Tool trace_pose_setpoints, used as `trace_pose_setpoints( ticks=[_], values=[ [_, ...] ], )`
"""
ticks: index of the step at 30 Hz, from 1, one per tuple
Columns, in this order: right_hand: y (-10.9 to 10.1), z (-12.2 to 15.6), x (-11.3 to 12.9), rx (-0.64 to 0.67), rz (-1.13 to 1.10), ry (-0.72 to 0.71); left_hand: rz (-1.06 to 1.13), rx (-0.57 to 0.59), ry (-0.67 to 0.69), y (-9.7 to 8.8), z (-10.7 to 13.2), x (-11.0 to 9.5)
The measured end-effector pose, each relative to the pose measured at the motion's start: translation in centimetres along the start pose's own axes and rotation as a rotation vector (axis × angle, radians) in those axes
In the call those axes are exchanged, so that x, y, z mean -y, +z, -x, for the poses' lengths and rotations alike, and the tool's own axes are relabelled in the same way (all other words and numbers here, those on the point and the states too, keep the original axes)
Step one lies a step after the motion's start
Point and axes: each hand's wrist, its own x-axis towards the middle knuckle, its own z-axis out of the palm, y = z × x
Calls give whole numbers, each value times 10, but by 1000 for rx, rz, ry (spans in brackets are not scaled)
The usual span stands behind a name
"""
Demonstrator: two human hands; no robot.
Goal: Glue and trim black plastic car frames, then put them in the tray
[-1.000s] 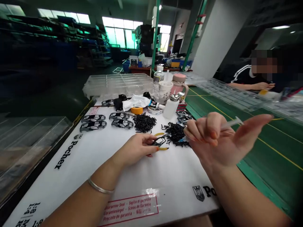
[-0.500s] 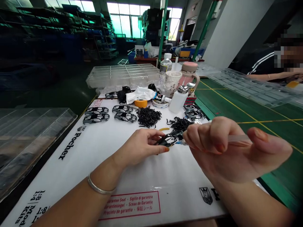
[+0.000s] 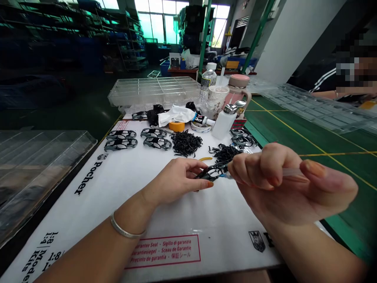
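My left hand (image 3: 176, 181) was pinching a black plastic frame (image 3: 210, 173) between thumb and fingers, mostly closed, held just above the white box (image 3: 88, 196). My right hand (image 3: 273, 182) was curled around a syringe (image 3: 291, 173), fingers closed on the barrel, thumb along it. The syringe tip (image 3: 227, 176) sat right at the frame's right end; couldn't tell if touching. The frame was between my hands, near middle of the box.

A yellow pliers handle (image 3: 205, 158) lay just far of the frame. Black sprue bits (image 3: 224, 154) were piled just beyond my right fingers, another pile (image 3: 186, 143) farther left. More black frames (image 3: 120, 139) lay in rows to the left. Far side had tape (image 3: 176, 126), a glue tube (image 3: 200, 119), a white bottle (image 3: 224, 124), and a pink flask (image 3: 238, 81). A clear tray (image 3: 153, 91) sat beyond those. A clear cover (image 3: 38, 165) lay left of the box. A co-worker's sleeve (image 3: 324, 84) showed far right. Bangle (image 3: 128, 232) on my left wrist.
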Motion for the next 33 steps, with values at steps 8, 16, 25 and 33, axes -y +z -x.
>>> trace_pose_setpoints(
  ticks=[8, 16, 25, 33],
  values=[
    [0, 1, 0, 20, -13, -11, 22, 0, -24, 2, 1, -2],
    [0, 1, -1, 12, -10, -20, 14, 3, -10, 2, 0, 0],
    [1, 0, -1, 26, -12, -20, 2, -10, -9, 1, -1, 1],
    [1, 0, -1, -9, -12, -30, 14, -19, -21, -1, 0, 3]
  ],
)
